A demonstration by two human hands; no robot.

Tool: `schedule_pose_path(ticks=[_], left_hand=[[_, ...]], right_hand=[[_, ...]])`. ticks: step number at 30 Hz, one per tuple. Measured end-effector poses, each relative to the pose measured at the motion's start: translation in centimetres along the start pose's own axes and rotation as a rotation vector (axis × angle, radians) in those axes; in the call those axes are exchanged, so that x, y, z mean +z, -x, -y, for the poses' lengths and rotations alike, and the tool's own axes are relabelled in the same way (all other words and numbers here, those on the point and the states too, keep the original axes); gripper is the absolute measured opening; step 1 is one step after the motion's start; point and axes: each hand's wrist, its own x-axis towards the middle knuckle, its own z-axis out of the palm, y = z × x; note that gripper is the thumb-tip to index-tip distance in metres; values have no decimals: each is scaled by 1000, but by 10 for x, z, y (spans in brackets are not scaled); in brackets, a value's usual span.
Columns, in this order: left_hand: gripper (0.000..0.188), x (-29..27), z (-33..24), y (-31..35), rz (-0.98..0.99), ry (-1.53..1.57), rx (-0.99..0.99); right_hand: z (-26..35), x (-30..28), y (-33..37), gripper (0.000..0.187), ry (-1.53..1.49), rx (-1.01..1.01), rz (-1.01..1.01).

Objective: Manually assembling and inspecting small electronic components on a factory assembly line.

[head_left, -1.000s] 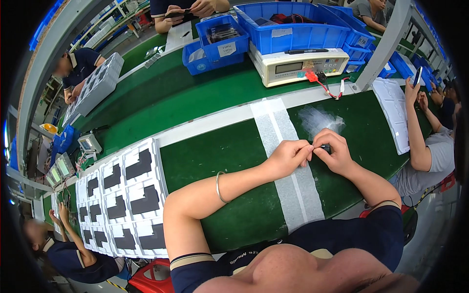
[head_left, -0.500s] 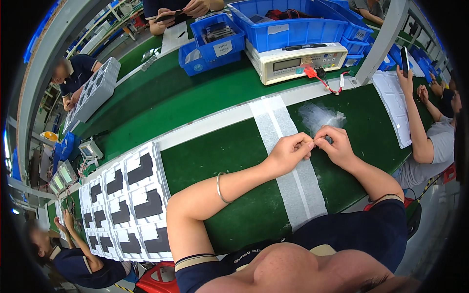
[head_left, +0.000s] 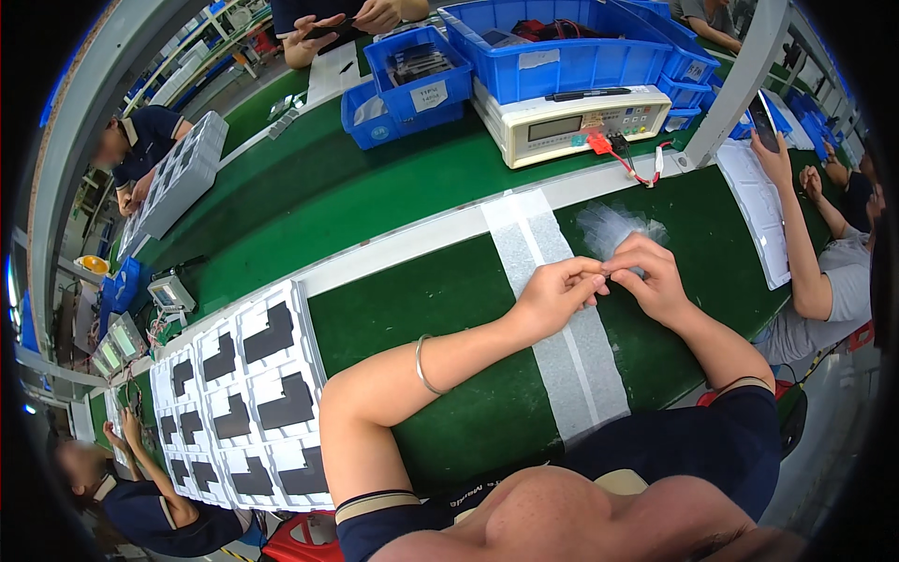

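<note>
My left hand point(head_left: 559, 298) and my right hand point(head_left: 648, 276) meet fingertip to fingertip over the green work surface. Both are pinched closed; whatever lies between the fingertips is too small to make out. Beneath the left hand and forearm runs a pale strip of paper-like sheet point(head_left: 582, 384) with a lighter line down its middle. Just beyond the right hand lies a heap of thin clear plastic pieces point(head_left: 609, 225), partly covered by that hand. A white tray point(head_left: 302, 328) holding black L-shaped flat pieces point(head_left: 269, 334) stands to the left of my left arm.
Across a pale rail point(head_left: 403, 245) stands a cream bench meter point(head_left: 571, 126) with red and black leads. Blue bins point(head_left: 552, 70) rest on and beside it. A grey post point(head_left: 735, 84) rises at right. Another white tray point(head_left: 754, 206) lies near a co-worker holding a phone point(head_left: 764, 122).
My hands stay pinched together, with the right fingers shifting slightly. At right, the co-worker's phone has tilted and moved a little left.
</note>
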Motion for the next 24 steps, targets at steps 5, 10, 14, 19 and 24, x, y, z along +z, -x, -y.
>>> schedule_pose_path(ticks=[5,10,14,19,24], left_hand=[[23,0,-1,-1,60,-47,3],[18,-1,0,-2,62,33,48],[16,-2,5,-4,52,20,80],[19,-2,4,-3,64,116,69],[20,-5,6,-4,48,-54,138]], right_hand=[[-2,0,3,20,24,7,23],[3,3,0,31,176,-123,52],[5,9,3,42,193,-110,81],[8,12,1,49,152,-122,55],[4,16,3,45,246,-158,10]])
